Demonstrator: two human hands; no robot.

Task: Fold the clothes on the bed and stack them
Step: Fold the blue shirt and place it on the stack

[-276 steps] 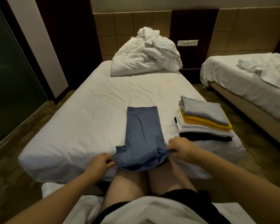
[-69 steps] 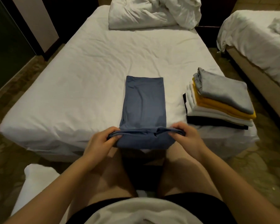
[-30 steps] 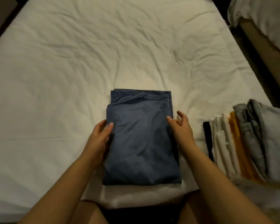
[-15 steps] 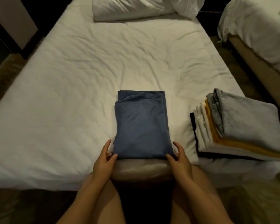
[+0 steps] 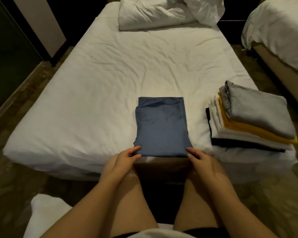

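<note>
Compared with 1 s ago, both hands are sitting lower, at the blue garment's (image 5: 162, 127) near corners rather than along its sides. Folded, it is lying flat by the near edge of the white-sheeted bed (image 5: 110, 74). A crumpled duvet (image 5: 162, 12) is bunching at the far end, and a second bed (image 5: 279, 28) is standing to the right. The left hand (image 5: 126, 158) is pinching the near-left corner, thumb on top. The right hand's (image 5: 203, 162) fingers are curling round the near-right corner. The stack of folded clothes (image 5: 258, 114), grey on top, is resting nearby to the right.
</note>
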